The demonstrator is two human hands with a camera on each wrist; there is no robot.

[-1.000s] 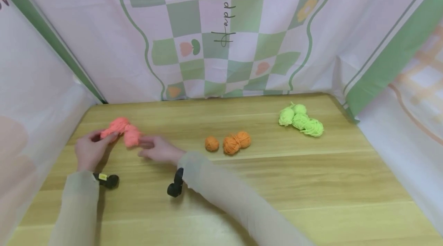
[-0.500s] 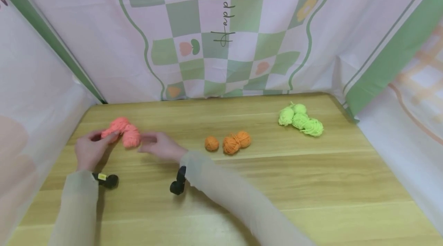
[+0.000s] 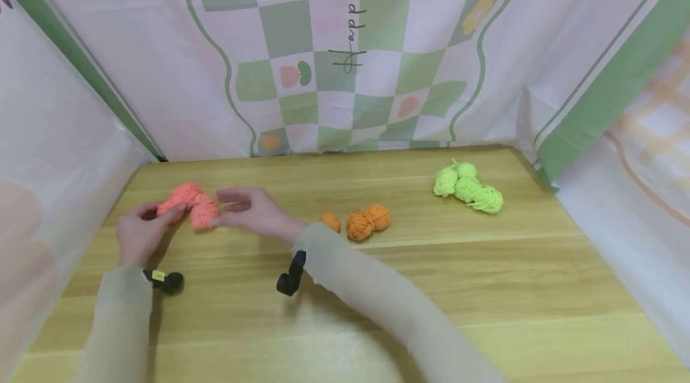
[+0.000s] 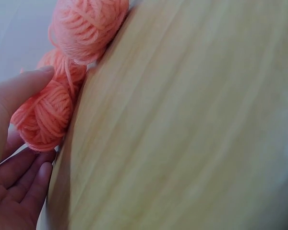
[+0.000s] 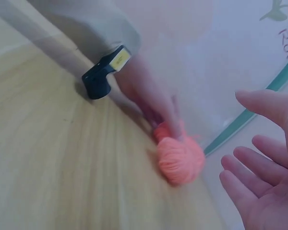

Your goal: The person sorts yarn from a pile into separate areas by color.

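A clump of coral-pink yarn balls [image 3: 203,213] lies at the table's left side. My left hand [image 3: 141,232] grips its left end, thumb [image 4: 31,84] on top and fingers beside the lower ball in the left wrist view. On the clump's right side is my right hand [image 3: 260,213], thumb and fingers spread, with nothing held. In the head view its thumb tip is right at the near edge of the yarn; the right wrist view shows the palm and straight fingers [image 5: 252,167] beside the yarn balls [image 5: 180,160].
A small orange yarn ball [image 3: 330,220], partly behind my right wrist, and a tied orange pair [image 3: 368,222] sit mid-table. Several lime-green yarn balls [image 3: 469,187] are grouped at the back right. A patterned curtain [image 3: 356,35] hangs along the wooden table's [image 3: 485,287] back edge.
My right hand has drawn back slightly rightward and away, spreading its thumb and fingers. Its wrist now covers part of the small orange ball. My left hand stays on the coral yarn.
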